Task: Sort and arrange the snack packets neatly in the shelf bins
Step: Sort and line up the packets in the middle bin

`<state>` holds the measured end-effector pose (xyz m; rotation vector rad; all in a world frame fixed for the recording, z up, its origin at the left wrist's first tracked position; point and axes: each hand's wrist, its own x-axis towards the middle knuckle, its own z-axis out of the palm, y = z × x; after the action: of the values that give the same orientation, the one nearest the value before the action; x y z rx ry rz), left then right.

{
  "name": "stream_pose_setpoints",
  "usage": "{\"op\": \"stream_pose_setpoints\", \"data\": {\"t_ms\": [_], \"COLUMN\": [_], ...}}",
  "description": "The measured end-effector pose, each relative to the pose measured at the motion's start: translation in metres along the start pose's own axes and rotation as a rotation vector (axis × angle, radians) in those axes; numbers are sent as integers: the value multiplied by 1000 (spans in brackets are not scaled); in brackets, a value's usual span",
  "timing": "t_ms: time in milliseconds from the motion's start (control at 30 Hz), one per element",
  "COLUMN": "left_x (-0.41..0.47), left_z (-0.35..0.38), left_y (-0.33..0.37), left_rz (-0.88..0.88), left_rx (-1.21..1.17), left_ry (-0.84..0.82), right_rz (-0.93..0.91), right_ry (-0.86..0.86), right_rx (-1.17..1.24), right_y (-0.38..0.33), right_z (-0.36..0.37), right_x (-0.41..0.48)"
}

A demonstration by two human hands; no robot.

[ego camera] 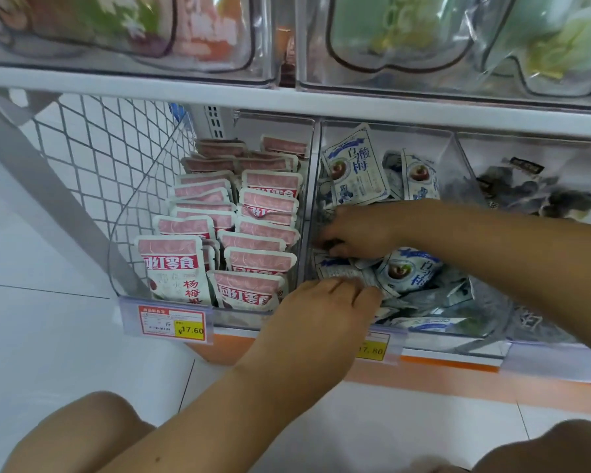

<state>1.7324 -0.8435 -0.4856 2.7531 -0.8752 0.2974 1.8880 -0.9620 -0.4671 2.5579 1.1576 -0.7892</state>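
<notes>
The step in hand is tidying the middle bin (pixel 423 138), where the blue-and-white plum packets (pixel 406 271) lie in a jumble, some face up and some on edge. The pink packets (pixel 174 264) in the left bin (pixel 273 124) already stand in neat rows. The right hand (pixel 359 230) reaches deep against the bin's left wall, its fingers curled round some of the plum packets. The left hand (pixel 321 312) lies over the front of the pile with its fingers on the packets, but motion blur hides whether it grips any. The next move probably calls for gathering loose packets, turning them one way, and standing them in a row against the wall, as in the pink bin.
</notes>
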Motion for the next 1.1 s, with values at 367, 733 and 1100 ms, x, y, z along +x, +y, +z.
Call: {"op": "stream_pose_setpoints", "data": {"t_ms": [367,733,1100], "left_x": [-1,3,19], "left_z": [4,-3,-13], "left_y": [0,-2,-8], "left_rz": [-20,-32,49], "left_rx": [16,-23,86], "left_ry": [35,18,-151], "right_rz": [23,26,35], "right_ry": [20,280,318], "right_rx": [24,189,369], "right_y": [-5,5,9], "right_z": [9,10,-6], "right_x": [9,-14,-35]}}
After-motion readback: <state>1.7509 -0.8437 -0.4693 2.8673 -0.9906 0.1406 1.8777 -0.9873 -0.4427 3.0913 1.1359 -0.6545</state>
